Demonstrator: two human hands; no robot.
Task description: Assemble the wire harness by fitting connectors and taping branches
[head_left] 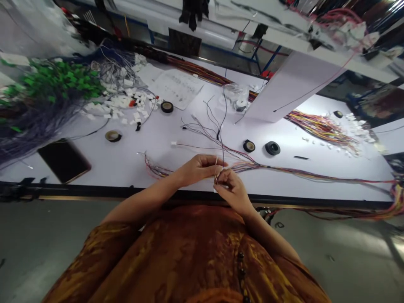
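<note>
My left hand [205, 168] and my right hand [231, 185] meet over the front of the white table. The fingers of both are pinched on thin wires; a small white piece, perhaps a connector, shows between them, too small to make out. Behind my hands a wire harness [268, 167] of red, yellow and dark strands runs off to the right. Its loose ends [154, 168] come out left of my left hand. A thin wire with a white connector [174, 144] lies just beyond, and dark branching wires [217, 134] spread farther back.
Black tape rolls [249, 146] lie behind the harness. A phone [65, 160] rests at the left front edge. Green connectors [63, 80] on purple wires and loose white connectors [123, 105] are piled at the left. A white post [293, 86] rises at the back right.
</note>
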